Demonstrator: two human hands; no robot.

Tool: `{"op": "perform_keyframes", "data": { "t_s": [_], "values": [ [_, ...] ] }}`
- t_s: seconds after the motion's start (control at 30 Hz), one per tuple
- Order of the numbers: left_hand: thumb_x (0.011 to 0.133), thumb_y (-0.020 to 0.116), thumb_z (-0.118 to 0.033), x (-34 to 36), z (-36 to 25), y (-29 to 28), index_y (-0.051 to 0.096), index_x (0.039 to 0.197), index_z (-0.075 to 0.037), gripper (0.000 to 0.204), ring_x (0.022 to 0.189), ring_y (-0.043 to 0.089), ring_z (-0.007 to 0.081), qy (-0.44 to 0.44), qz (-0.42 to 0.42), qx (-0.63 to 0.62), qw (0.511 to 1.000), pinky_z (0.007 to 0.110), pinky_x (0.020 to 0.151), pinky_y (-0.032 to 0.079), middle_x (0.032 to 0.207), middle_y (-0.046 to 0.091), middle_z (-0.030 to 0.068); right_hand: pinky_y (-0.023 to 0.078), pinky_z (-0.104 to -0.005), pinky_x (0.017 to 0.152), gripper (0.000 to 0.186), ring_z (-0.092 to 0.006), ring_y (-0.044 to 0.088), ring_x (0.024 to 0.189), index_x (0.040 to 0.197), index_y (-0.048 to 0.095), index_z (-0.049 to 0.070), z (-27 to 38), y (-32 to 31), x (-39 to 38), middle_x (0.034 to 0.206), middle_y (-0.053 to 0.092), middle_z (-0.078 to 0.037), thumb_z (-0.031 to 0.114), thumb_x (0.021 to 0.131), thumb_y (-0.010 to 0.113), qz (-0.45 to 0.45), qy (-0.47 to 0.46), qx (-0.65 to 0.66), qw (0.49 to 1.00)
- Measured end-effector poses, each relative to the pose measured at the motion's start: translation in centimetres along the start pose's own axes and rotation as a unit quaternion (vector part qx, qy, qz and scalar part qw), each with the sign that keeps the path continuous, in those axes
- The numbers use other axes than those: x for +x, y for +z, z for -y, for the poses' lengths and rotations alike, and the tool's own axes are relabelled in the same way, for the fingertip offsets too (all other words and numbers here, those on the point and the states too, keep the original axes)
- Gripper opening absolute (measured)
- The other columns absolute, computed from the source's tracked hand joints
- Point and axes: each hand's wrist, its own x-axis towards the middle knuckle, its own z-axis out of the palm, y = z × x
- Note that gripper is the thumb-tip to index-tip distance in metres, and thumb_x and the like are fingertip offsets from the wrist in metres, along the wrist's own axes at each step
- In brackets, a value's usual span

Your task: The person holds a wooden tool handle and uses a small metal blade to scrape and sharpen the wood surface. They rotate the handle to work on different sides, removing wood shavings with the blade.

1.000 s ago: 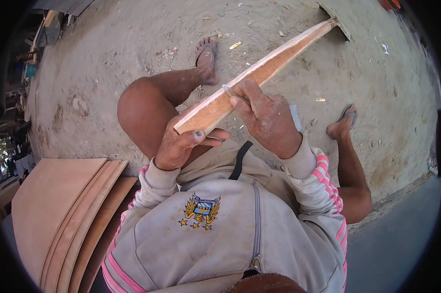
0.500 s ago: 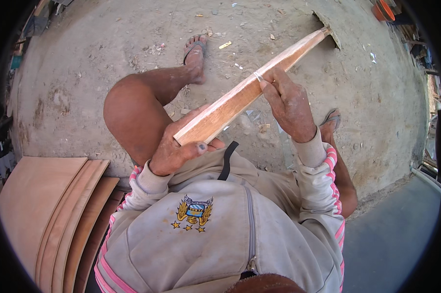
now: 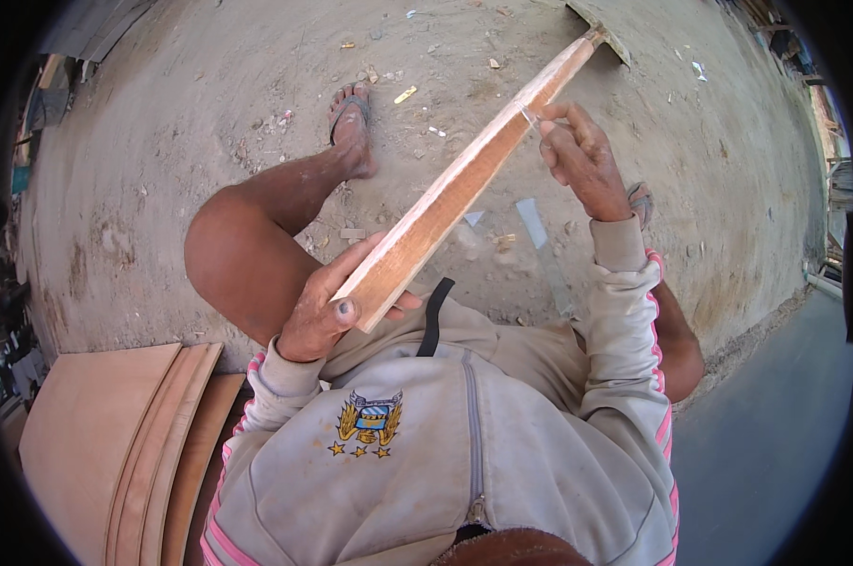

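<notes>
A hoe with a squared wooden handle (image 3: 450, 193) slants up and to the right across my lap. Its dark metal blade (image 3: 615, 42) is at the far end, over the dirt ground. My left hand (image 3: 318, 316) is closed around the handle's near end, thumb on top and fingertips showing past the lower edge. Partway up the handle is a thin white string (image 3: 528, 115). My right hand (image 3: 582, 160), just right of the handle, has its fingers bent and seems to pinch that string. The fingers hide how the string is fixed.
Several brown plywood sheets (image 3: 96, 415) lean together at the lower left. A smooth grey slab (image 3: 766, 424) lies at the lower right. Bits of litter and a clear glass-like strip (image 3: 532, 222) lie on the dirt between my legs.
My right hand has come away from its hold against the handle, to the right. The handle's near end has dropped toward me, and the blade end now appears further left and higher.
</notes>
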Motion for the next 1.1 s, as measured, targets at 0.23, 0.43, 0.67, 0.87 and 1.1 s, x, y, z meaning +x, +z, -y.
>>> {"op": "perform_keyframes", "data": {
  "t_s": [0.23,0.43,0.67,0.87,1.1],
  "values": [
    [0.089,0.067,-0.053,1.2,1.3,0.0,0.035,0.146,0.001,0.085,0.115,0.064,0.0264,-0.126,0.012,0.097,0.987,0.037,0.096,0.053,0.123,0.061,0.0203,0.035,-0.0195,0.049,0.020,-0.0036,0.044,0.056,0.104,0.060,0.006,0.4,0.0,-2.4,0.069,0.052,0.003,0.025,0.101,0.057,0.087,-0.008,0.037,0.995],
    [0.092,0.070,-0.037,1.9,2.9,0.6,0.034,0.146,-0.001,0.075,0.117,0.063,0.0299,-0.111,-0.018,0.384,0.917,0.039,0.096,0.051,0.121,0.062,0.0229,0.036,-0.0187,0.048,0.021,-0.0028,0.047,0.055,0.097,0.061,0.006,-0.7,1.6,-3.1,0.068,0.055,0.004,0.027,0.100,0.059,0.168,0.053,0.154,0.972],
    [0.090,0.073,-0.036,2.1,2.8,1.3,0.038,0.145,0.003,0.076,0.119,0.061,0.0332,-0.112,-0.064,0.431,0.893,0.042,0.100,0.049,0.127,0.061,0.0254,0.039,-0.0203,0.053,0.029,-0.0035,0.051,0.059,0.106,0.063,0.003,0.2,2.8,-3.6,0.071,0.058,0.003,0.030,0.096,0.066,0.214,0.023,0.097,0.972],
    [0.086,0.076,-0.039,3.8,1.8,1.9,0.054,0.134,0.004,0.068,0.109,0.066,0.0312,0.119,-0.144,0.413,0.892,0.041,0.097,0.051,0.118,0.066,0.0234,0.041,-0.0214,0.057,0.033,-0.0053,0.055,0.067,0.110,0.064,0.000,0.8,3.3,-4.2,0.077,0.060,0.000,0.029,0.095,0.068,0.239,0.023,0.093,0.966],
    [0.089,0.074,-0.018,5.3,-0.3,4.7,0.069,0.111,0.004,0.032,0.090,0.070,0.0215,0.165,-0.142,0.392,0.894,0.033,0.081,0.054,0.102,0.072,0.0157,0.043,-0.0218,0.058,0.032,-0.0057,0.056,0.069,0.110,0.064,0.000,1.3,4.1,-4.2,0.079,0.061,-0.001,0.027,0.094,0.069,0.281,0.021,0.100,0.954]
  ]
}}
